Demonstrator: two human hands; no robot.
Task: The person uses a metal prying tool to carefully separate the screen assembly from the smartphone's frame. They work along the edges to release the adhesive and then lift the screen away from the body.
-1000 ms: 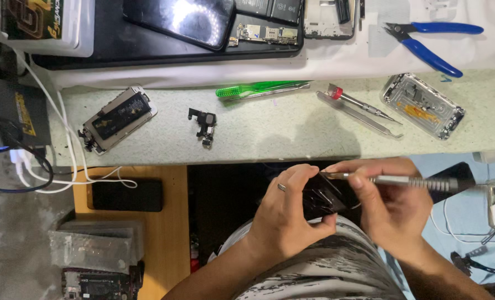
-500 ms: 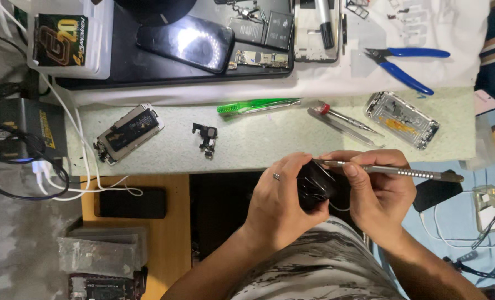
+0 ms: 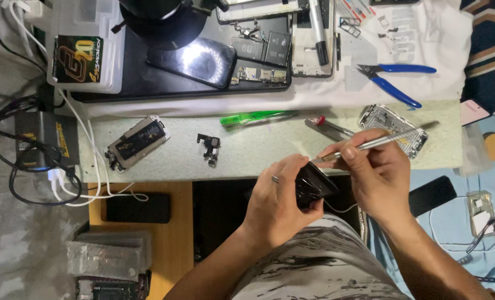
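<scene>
My left hand (image 3: pixel 275 203), a ring on one finger, grips a small black device (image 3: pixel 313 185) just below the workbench edge. My right hand (image 3: pixel 378 178) holds a slim silver screwdriver (image 3: pixel 376 143) like a pen, its tip pointing left toward the top of the black device. Both hands are close together above my lap. The lower part of the device is hidden by my left fingers.
On the pale bench (image 3: pixel 258 153) lie an opened phone body (image 3: pixel 137 143), a small black part (image 3: pixel 209 148), a green-handled tool (image 3: pixel 253 117), tweezers (image 3: pixel 328 129) and a metal phone frame (image 3: pixel 392 125). Blue pliers (image 3: pixel 394 83), a dark phone (image 3: pixel 197 61), circuit boards, a charger box (image 3: pixel 41 139) with cables sit around.
The camera view has shifted down and left, showing more of the bench's back. My hands have risen closer to the bench edge, and the screwdriver now tilts up to the right.
</scene>
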